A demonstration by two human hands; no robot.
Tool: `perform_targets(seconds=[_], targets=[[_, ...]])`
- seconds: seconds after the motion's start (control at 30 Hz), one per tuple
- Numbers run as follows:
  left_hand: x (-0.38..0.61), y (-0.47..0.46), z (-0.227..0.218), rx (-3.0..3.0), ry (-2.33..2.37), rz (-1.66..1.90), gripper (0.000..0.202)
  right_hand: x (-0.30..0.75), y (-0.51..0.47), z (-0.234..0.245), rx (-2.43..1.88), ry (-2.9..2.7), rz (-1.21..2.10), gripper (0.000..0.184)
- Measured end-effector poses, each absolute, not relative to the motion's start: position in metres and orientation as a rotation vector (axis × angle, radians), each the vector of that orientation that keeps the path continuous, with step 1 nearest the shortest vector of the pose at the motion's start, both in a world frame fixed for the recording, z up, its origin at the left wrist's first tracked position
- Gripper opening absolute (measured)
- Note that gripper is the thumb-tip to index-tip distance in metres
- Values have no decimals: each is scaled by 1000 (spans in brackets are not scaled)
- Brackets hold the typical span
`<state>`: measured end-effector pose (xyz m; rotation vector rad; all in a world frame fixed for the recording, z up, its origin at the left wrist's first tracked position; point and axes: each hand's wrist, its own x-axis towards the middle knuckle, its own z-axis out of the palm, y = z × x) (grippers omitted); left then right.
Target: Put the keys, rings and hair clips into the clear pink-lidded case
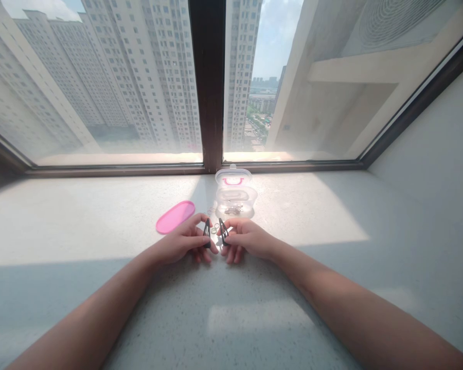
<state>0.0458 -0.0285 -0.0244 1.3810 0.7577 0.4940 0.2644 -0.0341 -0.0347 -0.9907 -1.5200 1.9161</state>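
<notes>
Between thumb and fingers, my left hand point(193, 241) pinches a black snap hair clip point(207, 234), held upright. A second black snap hair clip point(223, 231) is in the pinch of my right hand point(244, 239). The two clips face each other, a small gap apart. Just beyond them lie a few small rings point(215, 229), which look like hair ties. Behind my right hand stands a clear plastic box point(237, 198) with small metallic pieces inside, too small to name. Its clear lid point(231, 176) with a pink handle is tipped back toward the window.
A pink oval tray or lid point(174, 218) lies behind my left hand on the speckled white sill point(170, 318). The dark window frame point(212, 87) bounds the sill at the back, and a white wall point(432, 133) rises at the right.
</notes>
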Motion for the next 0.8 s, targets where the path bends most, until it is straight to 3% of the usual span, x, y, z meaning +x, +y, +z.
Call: perform_targets(seconds=[0.8], targets=[[50,-28,-28,1369,887,537,31,266,-35,-30,-959,-1541,1883,20]])
